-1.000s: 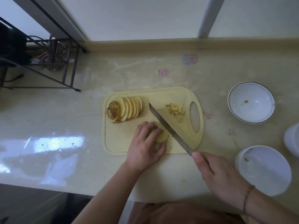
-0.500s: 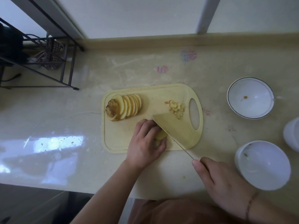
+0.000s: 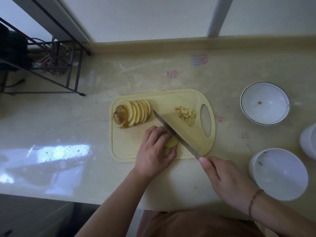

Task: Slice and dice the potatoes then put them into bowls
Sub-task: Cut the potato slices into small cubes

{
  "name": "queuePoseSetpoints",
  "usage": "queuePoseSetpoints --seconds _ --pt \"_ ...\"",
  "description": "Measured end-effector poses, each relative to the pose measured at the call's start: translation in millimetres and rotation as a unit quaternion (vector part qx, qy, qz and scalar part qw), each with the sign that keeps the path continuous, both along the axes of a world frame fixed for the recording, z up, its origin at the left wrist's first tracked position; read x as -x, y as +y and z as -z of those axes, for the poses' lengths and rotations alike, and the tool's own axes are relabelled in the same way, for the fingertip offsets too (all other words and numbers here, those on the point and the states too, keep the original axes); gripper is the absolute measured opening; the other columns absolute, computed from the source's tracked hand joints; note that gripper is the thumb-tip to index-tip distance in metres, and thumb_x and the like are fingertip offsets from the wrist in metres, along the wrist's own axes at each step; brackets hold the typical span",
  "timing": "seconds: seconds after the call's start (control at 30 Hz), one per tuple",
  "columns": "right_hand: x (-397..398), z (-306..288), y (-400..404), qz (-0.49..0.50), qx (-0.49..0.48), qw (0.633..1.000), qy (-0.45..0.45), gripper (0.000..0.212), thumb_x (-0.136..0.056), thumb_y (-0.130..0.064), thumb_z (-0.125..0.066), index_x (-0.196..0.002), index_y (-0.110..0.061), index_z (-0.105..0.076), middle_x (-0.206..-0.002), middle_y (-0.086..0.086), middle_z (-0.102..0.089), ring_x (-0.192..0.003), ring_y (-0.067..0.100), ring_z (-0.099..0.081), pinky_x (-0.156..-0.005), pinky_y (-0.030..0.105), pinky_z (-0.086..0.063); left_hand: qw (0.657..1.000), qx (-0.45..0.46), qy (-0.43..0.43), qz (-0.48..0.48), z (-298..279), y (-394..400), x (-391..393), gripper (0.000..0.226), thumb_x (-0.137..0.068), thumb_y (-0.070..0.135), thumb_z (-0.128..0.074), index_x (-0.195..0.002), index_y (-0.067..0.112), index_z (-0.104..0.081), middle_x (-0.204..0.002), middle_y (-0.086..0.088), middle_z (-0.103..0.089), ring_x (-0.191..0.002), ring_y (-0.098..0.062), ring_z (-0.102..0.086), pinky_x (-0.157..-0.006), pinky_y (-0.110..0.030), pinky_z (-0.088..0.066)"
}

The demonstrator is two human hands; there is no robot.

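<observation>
The fingers (image 3: pixel 154 134) of the left hand (image 3: pixel 153 151) were curled over a small stack of potato slices (image 3: pixel 171 142) near the front edge of the cutting board (image 3: pixel 171 100), thumb tucked at the near side, so that only a pale crescent of potato showed past the knuckles. The right hand (image 3: pixel 225 178) was wrapped round the handle of the knife (image 3: pixel 174 134), forefinger forward toward the blade; the handle itself was hidden in the fist. The blade lay diagonally across the board, its edge against the exposed side of the stack and right beside the left knuckles. To do this cut well, the fingertips would best be kept tucked behind the knuckles, the flat of the blade guided along them, and the stack pressed firmly so the slices did not slide apart. Farther out, a fanned row of slices with a skin-on end piece (image 3: pixel 132 113) waited at the board's far left, and a little heap of diced potato (image 3: pixel 186 114) sat beside the handle hole. Two white bowls, the far bowl (image 3: pixel 265 103) and the near bowl (image 3: pixel 278 173), stood well to the right on the counter (image 3: pixel 68 117), holding no potato yet, so much dicing seemingly remained.
</observation>
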State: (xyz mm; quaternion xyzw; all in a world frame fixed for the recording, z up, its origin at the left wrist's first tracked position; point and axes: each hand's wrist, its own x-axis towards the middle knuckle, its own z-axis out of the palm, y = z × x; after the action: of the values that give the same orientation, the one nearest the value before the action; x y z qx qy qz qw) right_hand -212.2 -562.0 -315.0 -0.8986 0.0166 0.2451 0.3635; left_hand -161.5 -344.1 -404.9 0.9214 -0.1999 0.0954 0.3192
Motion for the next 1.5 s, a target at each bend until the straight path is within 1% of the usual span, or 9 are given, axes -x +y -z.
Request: queuePoseSetpoints --seconds 0.3,0.67,0.77,0.87,1.0,1.1,1.2,1.4,1.5 --pt "7.5 -3.7 -4.0 -0.002 -0.01 1.0 0.003 0.056 -0.086 -0.065 -0.019 -0.061 -0.02 -0.044 -0.051 0.0 -0.049 -0.057 0.01 -0.051 -0.054 0.025 -0.035 1.0 0.015 -0.022 -0.011 1.7 0.8 2.9 0.025 -0.077 0.015 -0.081 -0.093 -0.002 -0.072 -0.099 -0.015 -0.064 -0.099 -0.037 -0.057 -0.098 -0.036 -0.046" --pt "22.1 -6.9 -11.6 -0.009 0.003 1.0 0.015 0.063 -0.087 -0.071 -0.013 -0.062 -0.021 -0.042 -0.054 0.001 -0.052 -0.058 0.012 -0.052 -0.058 0.031 -0.039 1.0 0.022 -0.02 -0.008 -0.9 0.4 1.5 0.022 -0.077 0.014 -0.08 -0.093 -0.001 -0.075 -0.1 -0.012 -0.069 -0.102 -0.038 -0.062 -0.097 -0.036 -0.049" --pt "17.1 -4.5 -4.7 -0.012 0.003 1.0 0.027 0.058 -0.087 -0.067 -0.013 -0.063 -0.022 -0.042 -0.054 -0.002 -0.05 -0.057 0.011 -0.051 -0.06 0.034 -0.039 0.999 0.024 -0.021 -0.007 -1.7 -0.4 0.7 0.023 -0.075 0.013 -0.082 -0.093 -0.001 -0.075 -0.1 -0.012 -0.069 -0.103 -0.038 -0.062 -0.1 -0.034 -0.047" --pt "3.8 1.5 9.2 -0.017 -0.007 1.0 0.015 0.057 -0.085 -0.065 -0.013 -0.064 -0.023 -0.045 -0.057 -0.002 -0.053 -0.059 0.011 -0.053 -0.059 0.032 -0.036 0.999 0.025 -0.023 0.002 -1.8 0.1 -0.7 0.025 -0.074 0.012 -0.083 -0.093 -0.001 -0.075 -0.101 -0.013 -0.069 -0.103 -0.038 -0.063 -0.099 -0.036 -0.048" --pt "-4.1 6.4 7.3 -0.018 -0.007 1.0 -0.005 0.064 -0.09 -0.066 -0.011 -0.066 -0.02 -0.05 -0.058 0.001 -0.055 -0.059 0.012 -0.054 -0.058 0.033 -0.039 1.0 0.014 -0.023 0.006 0.2 4.7 -0.1 0.025 -0.078 0.016 -0.083 -0.094 -0.001 -0.075 -0.101 -0.012 -0.069 -0.101 -0.038 -0.062 -0.097 -0.037 -0.049" --pt "-2.0 1.4 -1.5 -0.016 0.0 1.0 -0.005 0.059 -0.088 -0.065 -0.014 -0.064 -0.023 -0.048 -0.056 0.0 -0.054 -0.057 0.011 -0.053 -0.053 0.024 -0.035 1.0 0.006 -0.023 -0.001 0.3 2.9 1.3 0.023 -0.079 0.016 -0.082 -0.092 -0.001 -0.074 -0.099 -0.012 -0.068 -0.099 -0.038 -0.06 -0.094 -0.039 -0.05" --pt "1.5 -1.9 -2.4 -0.019 0.006 1.0 0.003 0.055 -0.087 -0.063 -0.017 -0.062 -0.023 -0.045 -0.054 0.0 -0.052 -0.055 0.011 -0.051 -0.052 0.022 -0.035 0.999 0.002 -0.034 -0.006 0.3 2.7 3.8 0.022 -0.08 0.016 -0.082 -0.091 -0.002 -0.074 -0.098 -0.013 -0.067 -0.097 -0.037 -0.058 -0.091 -0.04 -0.05" --pt "12.0 -4.8 -1.0 -0.008 -0.011 1.0 0.002 0.06 -0.087 -0.067 -0.018 -0.062 -0.019 -0.044 -0.051 -0.001 -0.049 -0.055 0.012 -0.05 -0.058 0.032 -0.037 1.0 0.003 -0.002 -0.025 1.5 7.9 14.3 0.023 -0.083 0.014 -0.081 -0.098 -0.002 -0.074 -0.104 -0.014 -0.067 -0.102 -0.035 -0.059 -0.098 -0.039 -0.048" --pt "16.2 -4.3 -0.1 -0.01 -0.013 1.0 0.003 0.063 -0.085 -0.074 -0.015 -0.061 -0.021 -0.041 -0.057 -0.011 -0.055 -0.056 0.011 -0.05 -0.057 0.032 -0.037 1.0 0.003 0.005 -0.025 1.7 7.1 13.0 0.024 -0.082 0.013 -0.081 -0.099 -0.002 -0.074 -0.106 -0.014 -0.068 -0.102 -0.038 -0.06 -0.098 -0.04 -0.048"
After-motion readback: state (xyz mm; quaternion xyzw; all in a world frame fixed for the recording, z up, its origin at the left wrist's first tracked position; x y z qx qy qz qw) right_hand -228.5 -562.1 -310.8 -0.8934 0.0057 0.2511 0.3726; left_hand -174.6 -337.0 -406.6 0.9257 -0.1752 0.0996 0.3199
